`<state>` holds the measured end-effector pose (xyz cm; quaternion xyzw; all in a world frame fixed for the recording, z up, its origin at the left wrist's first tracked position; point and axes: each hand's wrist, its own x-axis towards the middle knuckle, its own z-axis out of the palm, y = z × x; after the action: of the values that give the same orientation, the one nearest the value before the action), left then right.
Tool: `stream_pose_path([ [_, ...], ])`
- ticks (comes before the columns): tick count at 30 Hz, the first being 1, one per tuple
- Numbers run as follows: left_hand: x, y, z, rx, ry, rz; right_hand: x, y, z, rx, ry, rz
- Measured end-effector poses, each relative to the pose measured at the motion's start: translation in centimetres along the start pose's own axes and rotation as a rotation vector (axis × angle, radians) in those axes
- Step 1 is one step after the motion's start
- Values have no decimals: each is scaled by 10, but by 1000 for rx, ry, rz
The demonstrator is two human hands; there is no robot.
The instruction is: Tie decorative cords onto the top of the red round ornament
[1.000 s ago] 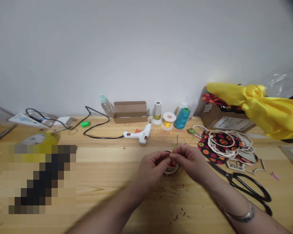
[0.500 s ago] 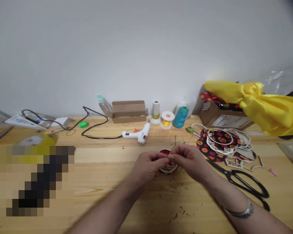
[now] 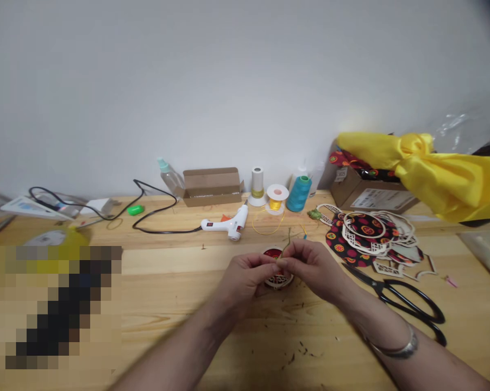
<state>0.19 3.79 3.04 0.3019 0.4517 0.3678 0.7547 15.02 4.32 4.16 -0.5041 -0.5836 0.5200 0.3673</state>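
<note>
Near the middle of the table lies a small round ornament, white fretwork over dark red patterned cloth. My left hand and my right hand meet above it, thumbs and forefingers pinched together. Between the fingertips runs a thin green cord, its loose end sticking up past my right hand. The lower part of the cord is hidden by the fingers. Just right of my right forearm are black-handled scissors, lying with blades apart.
Behind the hands lie a white glue gun, a yellow thread spool and a teal thread cone. Fretwork pieces and patterned cloth are piled at right, before a cardboard box with yellow fabric. Dark scraps dot the front.
The view has shifted slightly, so the scene sits a little further left. Both hands keep pinching at the cord above the ornament, with barely any movement.
</note>
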Motion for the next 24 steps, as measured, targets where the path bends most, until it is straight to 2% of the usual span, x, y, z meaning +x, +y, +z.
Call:
stream_pose_path([
  [8, 1, -1, 0, -9, 16, 16, 1, 5, 3, 49, 14, 0],
  [12, 1, 0, 0, -54, 12, 23, 3, 7, 1, 28, 11, -52],
  [17, 2, 1, -1, -116, 32, 57, 3, 5, -4, -129, 24, -150],
  [21, 3, 1, -1, -139, 70, 71, 1, 4, -7, -366, -31, -174],
  [24, 3, 1, 0, -156, 85, 74, -4, 3, -6, -464, 5, -200],
])
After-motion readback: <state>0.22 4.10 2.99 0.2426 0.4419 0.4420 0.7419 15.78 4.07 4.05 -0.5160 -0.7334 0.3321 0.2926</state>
